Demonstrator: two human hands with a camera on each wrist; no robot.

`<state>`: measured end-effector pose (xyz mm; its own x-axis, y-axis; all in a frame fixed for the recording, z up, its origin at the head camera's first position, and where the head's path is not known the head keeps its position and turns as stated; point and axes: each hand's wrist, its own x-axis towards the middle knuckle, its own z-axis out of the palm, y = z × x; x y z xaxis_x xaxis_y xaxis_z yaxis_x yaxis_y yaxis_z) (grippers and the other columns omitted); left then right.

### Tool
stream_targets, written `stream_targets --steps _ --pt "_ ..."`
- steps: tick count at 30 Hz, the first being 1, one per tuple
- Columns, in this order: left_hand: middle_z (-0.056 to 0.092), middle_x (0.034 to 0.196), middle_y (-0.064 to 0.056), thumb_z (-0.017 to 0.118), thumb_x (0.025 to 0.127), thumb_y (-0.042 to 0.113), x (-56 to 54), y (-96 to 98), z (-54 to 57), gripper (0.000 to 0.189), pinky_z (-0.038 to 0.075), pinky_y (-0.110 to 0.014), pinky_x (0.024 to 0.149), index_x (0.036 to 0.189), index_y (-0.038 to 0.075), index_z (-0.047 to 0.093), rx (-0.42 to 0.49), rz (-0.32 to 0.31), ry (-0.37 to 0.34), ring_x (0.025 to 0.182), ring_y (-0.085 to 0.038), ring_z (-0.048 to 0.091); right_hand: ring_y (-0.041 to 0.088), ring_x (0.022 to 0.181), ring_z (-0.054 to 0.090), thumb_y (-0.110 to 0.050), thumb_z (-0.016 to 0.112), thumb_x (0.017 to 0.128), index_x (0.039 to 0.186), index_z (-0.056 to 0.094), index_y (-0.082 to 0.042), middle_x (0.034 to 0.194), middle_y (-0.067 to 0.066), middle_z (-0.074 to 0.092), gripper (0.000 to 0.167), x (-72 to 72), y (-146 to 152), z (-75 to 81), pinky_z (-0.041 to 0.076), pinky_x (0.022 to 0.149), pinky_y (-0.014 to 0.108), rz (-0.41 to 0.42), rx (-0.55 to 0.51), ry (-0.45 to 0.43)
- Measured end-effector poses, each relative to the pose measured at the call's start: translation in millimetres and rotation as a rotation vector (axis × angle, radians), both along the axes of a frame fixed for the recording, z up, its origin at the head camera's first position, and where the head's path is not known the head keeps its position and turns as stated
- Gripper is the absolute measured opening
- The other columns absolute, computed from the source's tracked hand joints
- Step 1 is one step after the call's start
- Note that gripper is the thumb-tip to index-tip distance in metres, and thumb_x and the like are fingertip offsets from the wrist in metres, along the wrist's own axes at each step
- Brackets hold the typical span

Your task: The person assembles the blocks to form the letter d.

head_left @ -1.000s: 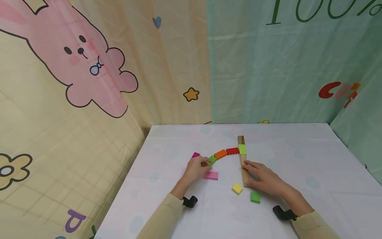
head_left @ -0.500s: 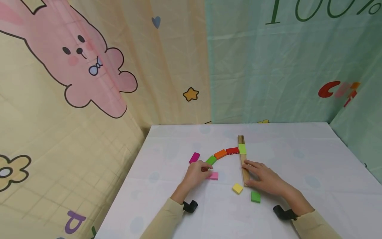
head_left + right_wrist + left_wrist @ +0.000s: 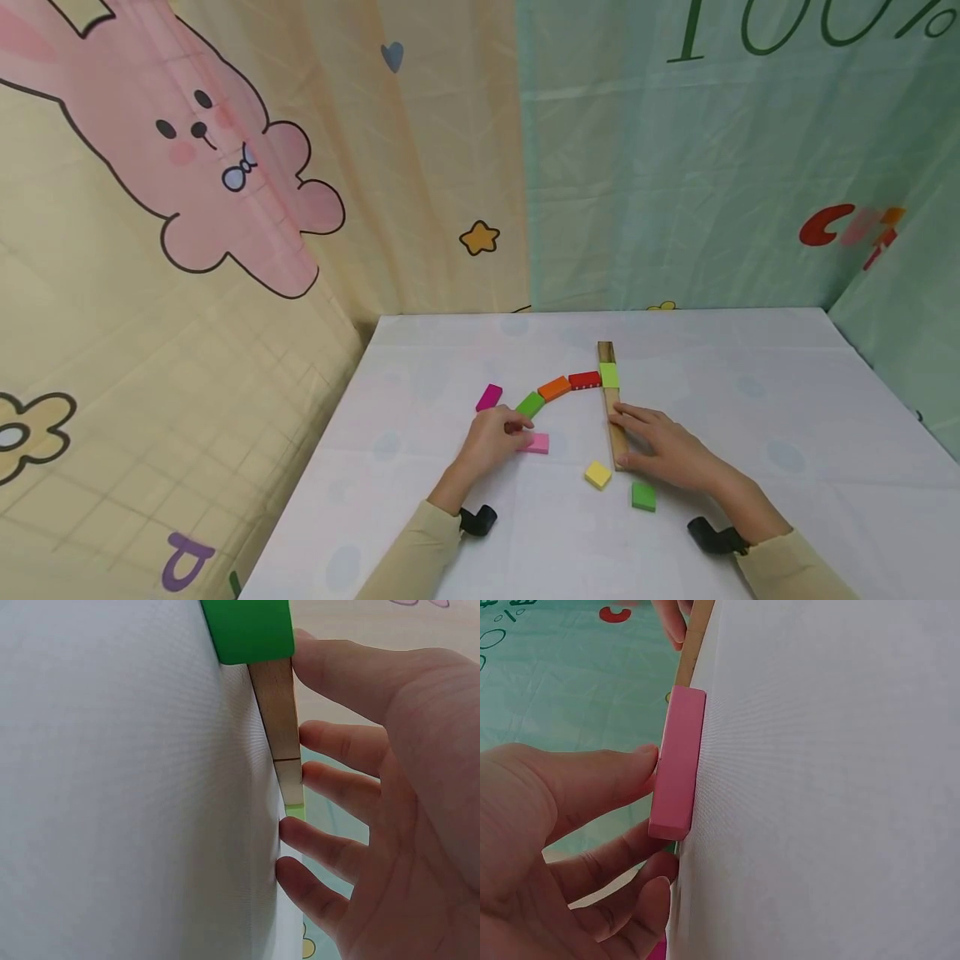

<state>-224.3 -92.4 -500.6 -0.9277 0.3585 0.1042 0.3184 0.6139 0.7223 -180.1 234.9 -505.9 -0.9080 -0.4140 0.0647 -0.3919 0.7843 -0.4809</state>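
My left hand [image 3: 491, 442] is over the left end of a pink block [image 3: 537, 443]. In the left wrist view the thumb and index finger pinch that pink block [image 3: 679, 765] close to the white cloth. Just beyond this hand lies a green block [image 3: 531, 405], first in a curve with an orange block [image 3: 554, 388] and a red block [image 3: 585, 381] with white dots. The curve meets a light-green block [image 3: 608, 375] set in a straight wooden row [image 3: 618, 442]. My right hand [image 3: 671, 448] rests along the row's near part, fingers nearly straight.
A magenta block [image 3: 490, 397] lies behind my left hand. Nearer the front are a yellow block [image 3: 597, 475] and a green square block [image 3: 643, 497]. All lie on a white cloth-covered table [image 3: 420, 550]. Printed curtains [image 3: 450, 150] hang behind and at the sides.
My left hand has drawn back from the green block in the curve to the pink block, uncovering more of the green and magenta blocks. The right hand stays on the wooden row.
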Motion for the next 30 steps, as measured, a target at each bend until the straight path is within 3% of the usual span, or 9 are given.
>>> stream_targets --steps 17,30 --pt "0.063 0.088 0.004 0.081 0.088 0.02 0.0 -2.1 -1.1 0.016 0.05 -0.025 0.075 0.102 0.013 0.081 -0.017 -0.063 0.013 0.086 -0.013 0.057 0.041 0.141 0.034 -0.056 0.07 0.088 0.151 0.048 -0.015 0.16 0.01 0.035 0.079 0.3 -0.2 -0.7 0.037 0.102 0.067 0.001 0.001 0.01" --pt "0.06 0.085 0.008 0.08 0.089 0.02 1.7 -1.4 0.1 0.011 0.049 -0.025 0.074 0.1 0.017 0.079 -0.045 -0.065 0.015 0.084 -0.01 0.054 0.042 0.14 0.035 -0.054 0.07 0.089 0.151 0.048 -0.014 0.159 0.011 0.035 0.077 2.0 -0.8 1.5 0.038 0.101 0.067 0.008 -0.007 0.008"
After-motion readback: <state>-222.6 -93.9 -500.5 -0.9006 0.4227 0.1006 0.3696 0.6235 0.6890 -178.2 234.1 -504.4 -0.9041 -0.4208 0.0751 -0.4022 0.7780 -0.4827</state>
